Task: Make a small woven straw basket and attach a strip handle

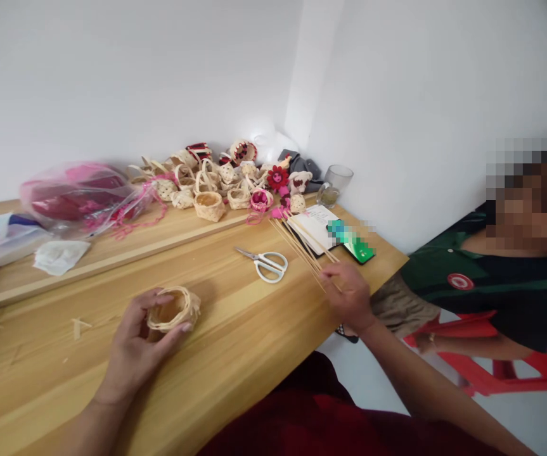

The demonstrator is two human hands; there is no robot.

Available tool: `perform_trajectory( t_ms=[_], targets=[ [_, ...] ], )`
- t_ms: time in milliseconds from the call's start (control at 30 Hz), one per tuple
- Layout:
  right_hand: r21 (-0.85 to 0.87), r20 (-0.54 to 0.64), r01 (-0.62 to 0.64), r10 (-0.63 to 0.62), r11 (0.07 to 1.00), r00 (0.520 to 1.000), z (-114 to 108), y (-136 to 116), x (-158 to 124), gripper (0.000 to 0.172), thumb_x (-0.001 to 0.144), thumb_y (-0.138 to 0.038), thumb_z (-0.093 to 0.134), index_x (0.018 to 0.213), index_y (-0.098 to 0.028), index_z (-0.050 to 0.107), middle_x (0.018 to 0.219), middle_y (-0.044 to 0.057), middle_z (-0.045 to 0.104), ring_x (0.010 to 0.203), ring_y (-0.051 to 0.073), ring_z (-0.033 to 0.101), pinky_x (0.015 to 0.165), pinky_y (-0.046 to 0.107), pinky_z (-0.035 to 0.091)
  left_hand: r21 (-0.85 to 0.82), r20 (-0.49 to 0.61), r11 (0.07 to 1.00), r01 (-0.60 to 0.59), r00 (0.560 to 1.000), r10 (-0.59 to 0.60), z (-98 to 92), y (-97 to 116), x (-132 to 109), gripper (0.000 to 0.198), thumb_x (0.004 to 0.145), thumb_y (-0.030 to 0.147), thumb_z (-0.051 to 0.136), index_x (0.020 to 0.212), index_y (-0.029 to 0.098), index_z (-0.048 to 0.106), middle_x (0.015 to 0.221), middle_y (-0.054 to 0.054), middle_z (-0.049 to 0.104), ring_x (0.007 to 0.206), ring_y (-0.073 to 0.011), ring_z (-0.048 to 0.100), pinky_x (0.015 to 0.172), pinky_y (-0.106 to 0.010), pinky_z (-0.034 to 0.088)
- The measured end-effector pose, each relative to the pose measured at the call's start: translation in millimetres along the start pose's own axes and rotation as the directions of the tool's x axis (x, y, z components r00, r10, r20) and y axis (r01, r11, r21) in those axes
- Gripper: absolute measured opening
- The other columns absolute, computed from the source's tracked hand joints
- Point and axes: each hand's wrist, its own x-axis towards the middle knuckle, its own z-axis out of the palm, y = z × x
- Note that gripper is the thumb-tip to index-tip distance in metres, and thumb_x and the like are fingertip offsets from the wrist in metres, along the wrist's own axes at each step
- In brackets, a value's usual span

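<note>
In the head view, see a small woven basket point(192, 307) at the table's point(239, 316) near left, gripped round its side by the left hand point(135, 332). Looks light but easy to squash; hold gently below the rim. At right, find thin, likely bendy strips point(296, 248) pinched by the right hand point(349, 294).

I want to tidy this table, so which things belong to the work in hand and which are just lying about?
In use:
- small basket, in left hand
- thin strips, in right hand
- scissors, probably

Apparently lying about:
- phone
- notebook
- glass mug
- plastic bag
</note>
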Motion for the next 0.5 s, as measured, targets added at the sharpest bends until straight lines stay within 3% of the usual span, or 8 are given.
perform_trajectory(
  t_ms=[133,233,367,500],
  targets=[
    [0.307,0.185,0.118,-0.181,0.944,0.966,47.4,-71.0,13.8,0.009,0.097,-0.021,0.065,0.091,-0.027,0.064,0.085,0.001,0.073,0.082,0.021,0.07,0.078,0.039,0.059,-0.06,0.035,0.998,-0.024,0.999,0.026,7.5,28.6,-3.3,0.067,0.085,0.043,0.084,0.142,0.027,0.052,0.136,-0.013,0.064,0.126,-0.0313,0.068,0.114,-0.053,0.055],
    [0.51,0.241,0.086,-0.238,0.856,0.941,82.8,-110.9,27.2,0.014,0.101,-0.015,0.057,0.101,-0.025,0.066,0.091,0.003,0.073,0.087,0.02,0.069,0.082,0.038,0.057,-0.049,0.062,0.997,-0.068,0.996,0.071,11.2,39.9,-2.6,0.073,0.085,0.041,0.084,0.147,0.025,0.049,0.141,-0.015,0.064,0.131,-0.0313,0.066,0.115,-0.05,0.054],
    [0.634,0.314,0.057,-0.324,0.771,0.892,121.8,-146.8,47.3,0.022,0.099,-0.016,0.061,0.118,-0.025,0.068,0.108,0.006,0.075,0.103,0.023,0.069,0.094,0.042,0.055,-0.133,-0.038,0.99,-0.04,0.999,0.035,10.1,32.4,1.9,0.08,0.087,0.039,0.082,0.153,0.022,0.041,0.145,-0.018,0.061,0.133,-0.0305,0.065,0.117,-0.049,0.052],
    [0.666,0.358,0.081,-0.413,0.741,0.838,146.6,-172.8,57.1,0.028,0.087,-0.024,0.081,0.113,-0.025,0.069,0.114,0.008,0.075,0.111,0.028,0.066,0.102,0.049,0.05,-0.193,-0.08,0.98,-0.046,0.996,0.031,7.8,22.5,4.2,0.089,0.08,0.041,0.088,0.152,0.021,0.04,0.147,-0.019,0.059,0.134,-0.0333,0.064,0.117,-0.052,0.051]
  ],
)
